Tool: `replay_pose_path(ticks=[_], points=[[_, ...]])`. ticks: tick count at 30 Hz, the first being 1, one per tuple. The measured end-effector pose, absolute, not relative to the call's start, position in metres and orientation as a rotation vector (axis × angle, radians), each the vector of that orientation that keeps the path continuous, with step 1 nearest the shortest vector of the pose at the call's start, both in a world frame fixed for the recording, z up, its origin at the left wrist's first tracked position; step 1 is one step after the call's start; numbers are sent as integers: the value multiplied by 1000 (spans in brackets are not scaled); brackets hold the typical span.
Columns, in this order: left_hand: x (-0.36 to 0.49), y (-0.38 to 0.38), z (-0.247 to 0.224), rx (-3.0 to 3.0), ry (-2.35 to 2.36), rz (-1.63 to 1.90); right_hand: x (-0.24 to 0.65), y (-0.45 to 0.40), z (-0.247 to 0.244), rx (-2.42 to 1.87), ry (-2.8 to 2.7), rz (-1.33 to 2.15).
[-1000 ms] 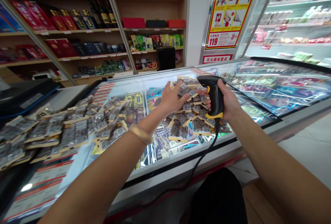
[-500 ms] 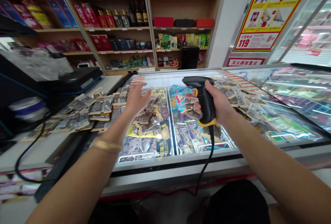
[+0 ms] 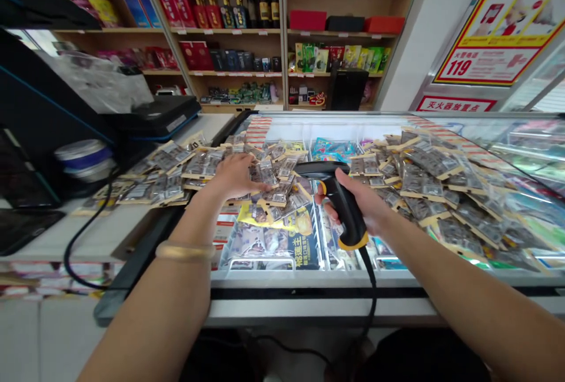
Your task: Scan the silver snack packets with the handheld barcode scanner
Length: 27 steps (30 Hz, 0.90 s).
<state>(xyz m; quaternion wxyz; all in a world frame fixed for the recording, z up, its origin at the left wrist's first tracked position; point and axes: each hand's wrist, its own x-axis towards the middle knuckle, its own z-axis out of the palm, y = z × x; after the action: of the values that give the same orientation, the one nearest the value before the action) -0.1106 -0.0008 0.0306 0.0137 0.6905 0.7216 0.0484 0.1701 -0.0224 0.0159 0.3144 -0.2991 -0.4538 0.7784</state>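
My right hand (image 3: 365,198) is wrapped round the grip of a black and yellow handheld barcode scanner (image 3: 346,208). The scanner's head points left, over the glass-topped freezer, and its cable hangs down from the grip. My left hand (image 3: 236,177), a gold-coloured bangle on its wrist, rests palm down on small clear packets with dark contents (image 3: 282,188). Its thumb is spread away from the other fingers, which are partly hidden, and nothing shows held in it. A larger heap of the same packets (image 3: 424,176) covers the glass to the right of the scanner.
More packets (image 3: 168,173) lie on the counter at left, beside a black device (image 3: 163,114) and round tape rolls (image 3: 83,158). A black cable (image 3: 68,246) loops off the counter. The freezer's front rail (image 3: 282,308) runs before me. Stocked shelves (image 3: 229,32) stand behind.
My left hand has come down onto the packets. The scanner has turned its head slightly lower and further left over the middle packets. The view has tilted down and swung left.
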Motion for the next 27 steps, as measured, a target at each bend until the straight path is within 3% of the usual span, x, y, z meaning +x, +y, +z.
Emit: replay_pose_path(ticks=[12, 17, 23, 27], points=[[-104, -5, 33, 2111, 2215, 387, 172, -27, 14, -785, -1217, 2068], [-97, -9, 36, 2062, 2095, 722, 173, -28, 16, -773, -1222, 2062], [-86, -5, 27, 1855, 1652, 1376, 173, -29, 16, -754, -1223, 2025], [-77, -7, 26, 1651, 1591, 1561, 173, -32, 19, -778, -1235, 2035]])
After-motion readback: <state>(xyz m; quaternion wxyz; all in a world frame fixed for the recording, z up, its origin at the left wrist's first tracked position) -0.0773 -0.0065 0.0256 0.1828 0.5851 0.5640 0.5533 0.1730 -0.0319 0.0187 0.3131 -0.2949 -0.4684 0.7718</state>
